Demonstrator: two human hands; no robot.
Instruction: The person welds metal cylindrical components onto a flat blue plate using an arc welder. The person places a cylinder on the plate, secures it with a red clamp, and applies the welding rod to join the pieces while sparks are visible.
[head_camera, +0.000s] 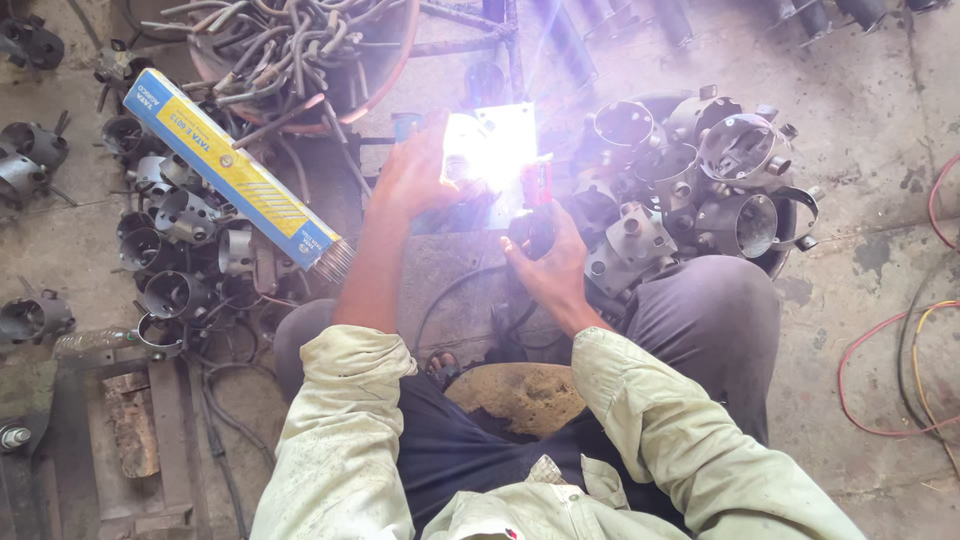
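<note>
I sit low on the floor with my knees apart. My right hand (545, 262) grips a welding electrode holder (535, 205) with a red and black handle, its tip at a bright white arc (487, 150). My left hand (415, 172) rests against the workpiece at the arc's left edge; glare hides what its fingers hold. The arc burns on a flat metal plate (512, 120) lying in front of me.
A pile of grey metal ring-shaped parts (700, 180) lies to the right, and more of them (185, 260) to the left. An open blue and yellow box of welding rods (235, 175) lies left. Bent rods fill a round bin (290, 50). Red and yellow cables (900, 360) trail on the right.
</note>
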